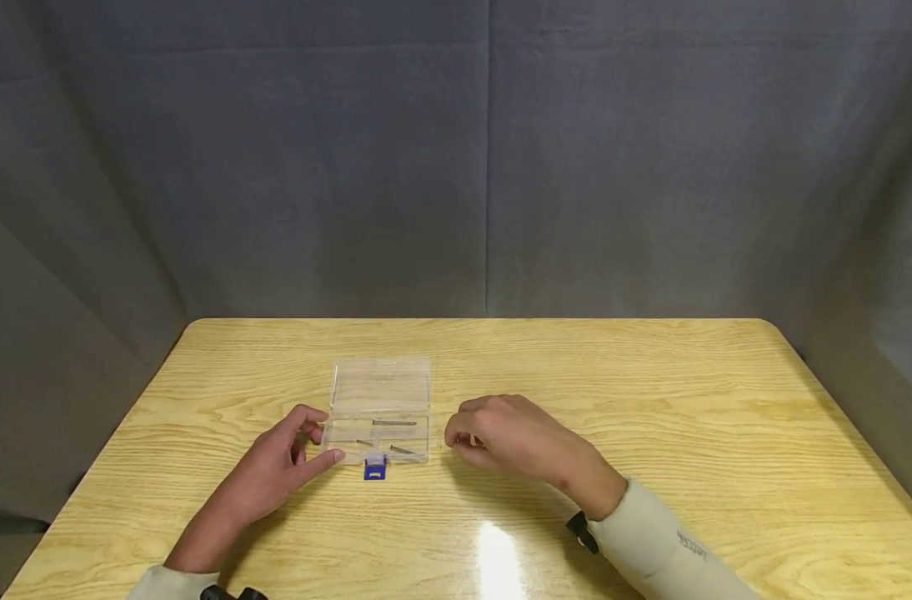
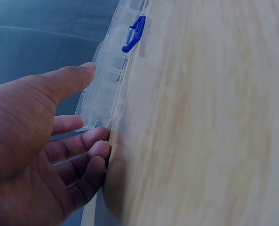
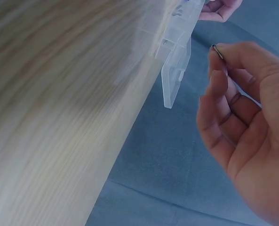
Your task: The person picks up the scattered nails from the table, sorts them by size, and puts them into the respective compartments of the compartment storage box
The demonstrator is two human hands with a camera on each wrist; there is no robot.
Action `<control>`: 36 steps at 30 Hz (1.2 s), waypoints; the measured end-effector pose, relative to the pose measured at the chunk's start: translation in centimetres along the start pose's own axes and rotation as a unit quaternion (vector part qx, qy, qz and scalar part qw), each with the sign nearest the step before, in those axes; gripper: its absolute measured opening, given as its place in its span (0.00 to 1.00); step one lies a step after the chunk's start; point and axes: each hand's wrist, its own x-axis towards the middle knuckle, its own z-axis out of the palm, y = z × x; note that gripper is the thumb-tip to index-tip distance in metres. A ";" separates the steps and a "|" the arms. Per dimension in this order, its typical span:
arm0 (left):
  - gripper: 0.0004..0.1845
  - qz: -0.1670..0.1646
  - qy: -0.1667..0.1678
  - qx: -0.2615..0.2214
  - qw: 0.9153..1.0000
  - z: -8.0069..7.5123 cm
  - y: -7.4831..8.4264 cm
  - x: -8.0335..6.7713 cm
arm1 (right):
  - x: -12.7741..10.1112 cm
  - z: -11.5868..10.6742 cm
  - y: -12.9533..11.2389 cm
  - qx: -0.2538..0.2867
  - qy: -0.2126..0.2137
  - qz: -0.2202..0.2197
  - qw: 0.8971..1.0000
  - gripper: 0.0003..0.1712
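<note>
Clear plastic box lies open near the middle of the wooden surface, lid tipped back toward the far side, blue latch on the near edge. Thin metal pins rest in its compartments; three can be made out from the head view, one lying crosswise in the middle row, two shorter ones nearer the latch.

Left hand rests on the surface at the box's left near corner. Fingers loosely extended, not curled round anything; thumb stretched toward the box's near wall, tip touching or just short of it, cannot tell which. In the left wrist view the fingertips lie just beside the corner of the box, with the latch farther along the same edge.

Right hand hovers just right of the box, apart from it. Fingers curled, thumb and forefinger pinching a thin metal pin; only its dark end shows above the fingertip in the right wrist view. The open lid stands between this hand and the surface in that view, near the pin but not touching it.
</note>
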 end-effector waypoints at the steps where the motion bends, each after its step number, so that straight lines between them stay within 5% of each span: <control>1: 0.24 -0.001 0.000 -0.001 1.000 0.0 0.0 0.0 | 0.2 0.0 -0.1 0.000 0.000 0.002 1.000 0.04; 22: 0.24 0.007 0.001 0.006 1.000 0.0 0.3 -0.2 | 4.8 1.0 -1.5 0.012 0.006 0.022 1.000 0.22; 36: 0.24 0.010 0.001 0.007 1.000 0.0 0.5 -0.1 | 8.2 2.2 -1.8 0.011 -0.012 0.018 1.000 0.12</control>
